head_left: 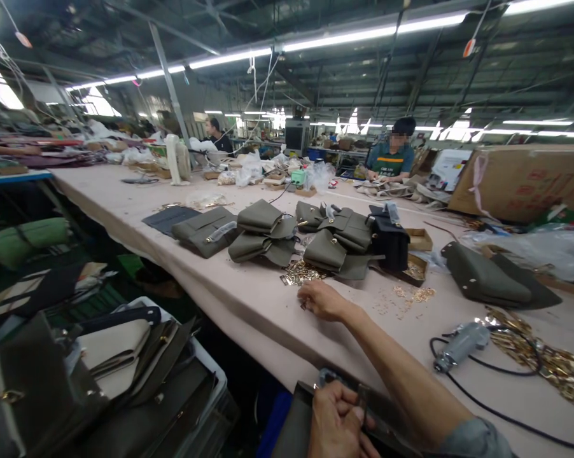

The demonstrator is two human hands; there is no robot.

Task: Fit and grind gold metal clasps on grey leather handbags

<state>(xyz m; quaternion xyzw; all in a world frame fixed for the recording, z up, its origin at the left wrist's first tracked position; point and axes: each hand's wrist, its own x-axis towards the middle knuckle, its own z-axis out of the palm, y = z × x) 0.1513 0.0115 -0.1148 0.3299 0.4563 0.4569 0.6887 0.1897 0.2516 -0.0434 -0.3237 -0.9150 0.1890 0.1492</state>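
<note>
At the bottom of the view, my left hand point(337, 420) grips a dark grey-green leather bag point(291, 423) by its edge, fingers curled. A metal piece point(328, 376) shows just above this hand. My right hand point(322, 300) is stretched out over the table, fingers curled down and pinched together at the near side of a pile of small gold metal fittings point(302, 272). Whatever sits between those fingertips is too small to make out. Past the pile lie several grey-green bags point(325, 249) and a black bag point(389, 245).
A grey power screwdriver point(463, 346) with a black cord lies right, beside more gold fittings point(545, 356). Small screws point(413, 294) are scattered near a cardboard tray point(413, 270). At lower left stands a crate point(215, 369) of bags. A co-worker point(392, 152) sits across the table.
</note>
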